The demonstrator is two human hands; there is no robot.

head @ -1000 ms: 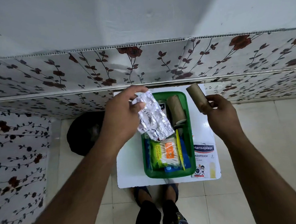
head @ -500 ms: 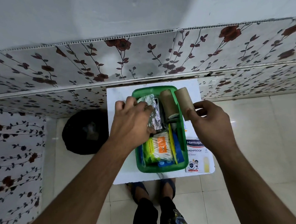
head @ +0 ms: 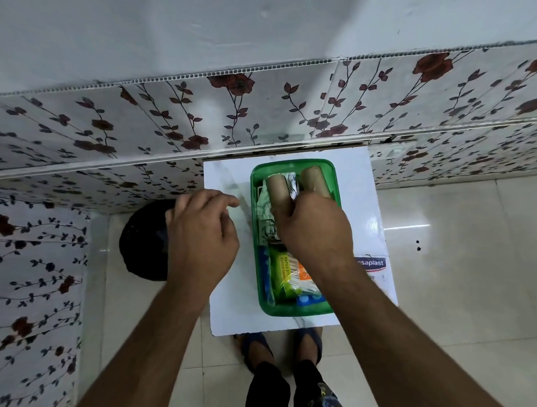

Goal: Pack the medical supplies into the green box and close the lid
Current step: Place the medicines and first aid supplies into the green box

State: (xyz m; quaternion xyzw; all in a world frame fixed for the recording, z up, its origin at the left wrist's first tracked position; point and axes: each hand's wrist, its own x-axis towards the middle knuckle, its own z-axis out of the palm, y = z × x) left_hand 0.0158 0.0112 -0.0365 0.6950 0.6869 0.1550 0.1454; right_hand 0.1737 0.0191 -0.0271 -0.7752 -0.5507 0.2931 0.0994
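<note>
Right hand (head: 312,229) reaching into the green box (head: 300,309), left hand (head: 200,235) idling beside it

Right fingers are curling over two brown rolls (head: 278,188) just beyond the knuckles; whether gripping, cannot tell. Left hand is hanging loosely half-curled, holding nothing, left of the box

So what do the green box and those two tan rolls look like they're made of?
Green box: looks like glossy translucent plastic; its rim shines and the contents show faintly through the wall. Two tan rolls: matte, probably bandage cloth or crepe, though a clear wrap can't be ruled out.
</note>
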